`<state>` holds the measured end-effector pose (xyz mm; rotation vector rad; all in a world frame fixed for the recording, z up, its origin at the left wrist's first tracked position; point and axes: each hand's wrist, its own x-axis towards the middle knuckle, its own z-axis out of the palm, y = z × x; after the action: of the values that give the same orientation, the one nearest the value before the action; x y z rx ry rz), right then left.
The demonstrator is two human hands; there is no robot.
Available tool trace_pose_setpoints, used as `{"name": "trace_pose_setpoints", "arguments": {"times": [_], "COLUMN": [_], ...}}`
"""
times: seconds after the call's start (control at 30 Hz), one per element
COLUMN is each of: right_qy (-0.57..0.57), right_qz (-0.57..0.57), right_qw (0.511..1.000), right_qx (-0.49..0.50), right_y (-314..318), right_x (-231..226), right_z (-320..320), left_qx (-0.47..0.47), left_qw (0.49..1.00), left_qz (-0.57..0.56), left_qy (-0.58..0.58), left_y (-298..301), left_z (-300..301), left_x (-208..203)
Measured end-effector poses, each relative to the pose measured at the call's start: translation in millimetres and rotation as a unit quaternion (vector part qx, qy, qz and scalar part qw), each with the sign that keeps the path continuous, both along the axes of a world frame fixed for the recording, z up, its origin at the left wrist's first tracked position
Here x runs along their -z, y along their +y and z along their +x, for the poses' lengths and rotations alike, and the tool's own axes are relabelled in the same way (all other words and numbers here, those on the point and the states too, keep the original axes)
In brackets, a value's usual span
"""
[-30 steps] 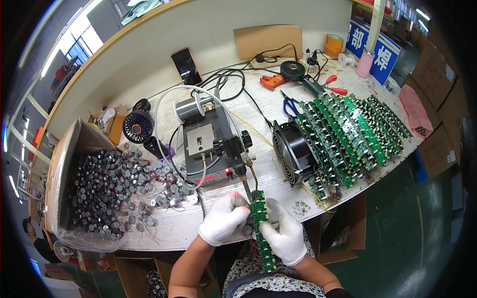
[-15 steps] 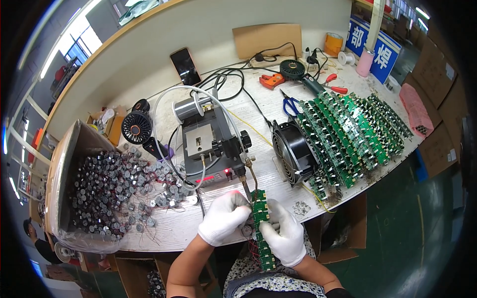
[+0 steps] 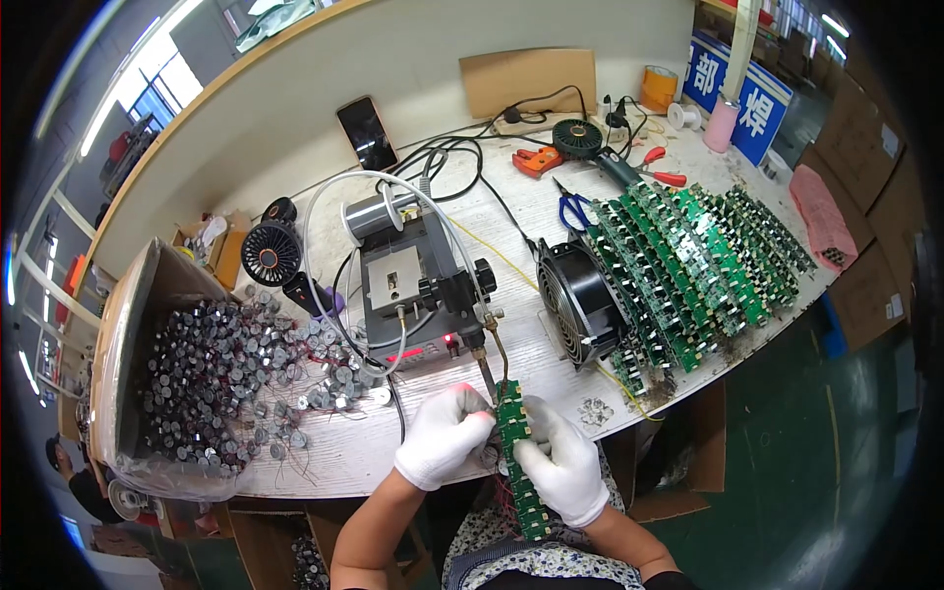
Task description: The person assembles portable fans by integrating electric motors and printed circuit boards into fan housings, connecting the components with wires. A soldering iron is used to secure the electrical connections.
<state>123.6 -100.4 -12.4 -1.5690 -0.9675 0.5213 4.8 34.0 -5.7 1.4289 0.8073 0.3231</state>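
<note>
A long green circuit board strip (image 3: 517, 462) stands on a slant below the soldering machine (image 3: 418, 285), its far end at the soldering tip (image 3: 487, 370). My right hand (image 3: 564, 462), in a white glove, grips the strip by its right edge. White-gloved too, my left hand (image 3: 442, 436) is closed in a pinch at the strip's left edge near the tip; what its fingers hold is hidden. Red wires (image 3: 503, 492) hang beside the strip, under the hands. Partly covered between the left hand and the strip is a small round metal motor (image 3: 489, 455).
A lined carton (image 3: 128, 393) of small motors spills onto the table at left. A black fan (image 3: 580, 300) stands right of the machine, beside rows of green boards (image 3: 703, 265). Behind lie blue-handled pliers (image 3: 573, 206), an orange cutter (image 3: 537, 161) and a phone (image 3: 367, 133).
The circuit board strip has shifted slightly toward me, away from the soldering tip. My left hand has moved a little to the right; my right hand keeps its grip.
</note>
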Motion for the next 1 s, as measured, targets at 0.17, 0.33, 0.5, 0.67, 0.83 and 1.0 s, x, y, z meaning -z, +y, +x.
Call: {"name": "trace_pose_setpoints", "arguments": {"times": [0.17, 0.33, 0.5, 0.67, 0.83, 1.0], "right_qy": [0.037, 0.032, -0.015, -0.024, 0.092, 0.071], "right_qz": [-0.008, -0.009, -0.039, -0.037, -0.077, -0.077], "right_qw": [0.999, 0.999, 0.998, 0.998, 0.992, 0.993], "right_qx": [-0.015, -0.030, -0.047, -0.050, -0.049, -0.060], "right_y": [1, 2, -2, -1, -1, -2], "right_x": [1, 5, 12, 3, 0, -6], "right_z": [3, 3, 8, 4, 2, 3], "left_qx": [-0.003, 0.016, -0.161, -0.230, -0.166, -0.079], "left_qw": [1.000, 0.999, 0.984, 0.847, 0.787, 0.802], "left_qz": [-0.022, -0.037, 0.071, 0.463, 0.551, 0.536], "left_qy": [0.001, 0.013, -0.028, 0.125, 0.222, 0.252], "left_y": [-2, 1, -3, 27, 34, 30], "left_z": [0, -15, -39, -77, -78, -68], "left_x": [-5, -2, -18, 0, 6, -4]}}
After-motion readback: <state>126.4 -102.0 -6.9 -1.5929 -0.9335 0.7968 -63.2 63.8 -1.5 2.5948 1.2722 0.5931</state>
